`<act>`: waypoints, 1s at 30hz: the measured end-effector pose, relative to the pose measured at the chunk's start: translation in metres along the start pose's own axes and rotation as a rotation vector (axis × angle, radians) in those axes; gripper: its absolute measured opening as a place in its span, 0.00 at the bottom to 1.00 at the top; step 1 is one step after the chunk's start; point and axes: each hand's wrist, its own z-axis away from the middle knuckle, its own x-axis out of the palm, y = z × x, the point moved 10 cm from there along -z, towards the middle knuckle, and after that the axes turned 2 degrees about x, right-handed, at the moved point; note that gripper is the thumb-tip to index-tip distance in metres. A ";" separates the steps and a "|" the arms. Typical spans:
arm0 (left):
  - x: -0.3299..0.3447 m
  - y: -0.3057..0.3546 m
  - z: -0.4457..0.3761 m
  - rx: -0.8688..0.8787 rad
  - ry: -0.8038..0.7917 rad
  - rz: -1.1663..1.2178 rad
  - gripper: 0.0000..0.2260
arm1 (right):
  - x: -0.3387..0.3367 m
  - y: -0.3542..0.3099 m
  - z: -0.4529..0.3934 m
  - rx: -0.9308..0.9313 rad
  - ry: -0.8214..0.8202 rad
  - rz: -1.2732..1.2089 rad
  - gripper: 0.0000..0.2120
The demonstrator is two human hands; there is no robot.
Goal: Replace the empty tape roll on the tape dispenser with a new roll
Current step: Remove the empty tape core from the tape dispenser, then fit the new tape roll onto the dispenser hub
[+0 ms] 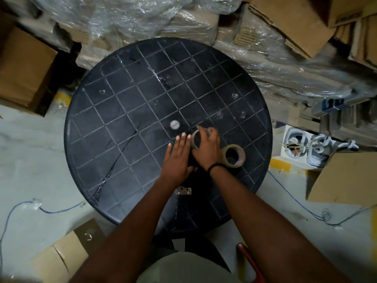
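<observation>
On the round black table [126, 111], a dark tape dispenser [184, 181] lies mostly hidden under my hands; its metal blade end [184, 190] shows near the front edge. My right hand [208, 149] grips the thin, empty cardboard roll [196, 139] sitting on the dispenser. My left hand [177, 158] lies flat with fingers extended, pressing down on the dispenser beside that roll. A new roll of clear tape [233, 155] lies flat on the table just right of my right wrist.
A small round white cap [175, 124] marks the table's centre. Cardboard boxes [24, 68] and plastic-wrapped stacks [122, 19] crowd the far side. Blue wires [302, 205] trail across the floor. A box [344, 176] stands at the right, another [61, 260] at the lower left.
</observation>
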 end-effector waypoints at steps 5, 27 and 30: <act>-0.012 -0.003 -0.026 0.016 -0.009 -0.048 0.46 | 0.013 0.020 -0.032 0.097 -0.040 0.101 0.35; 0.029 0.036 -0.004 0.073 -0.136 -0.057 0.44 | -0.055 0.083 0.020 0.217 0.231 0.144 0.31; 0.030 0.050 0.001 0.093 -0.155 -0.070 0.43 | -0.057 0.114 0.031 0.315 0.160 0.131 0.32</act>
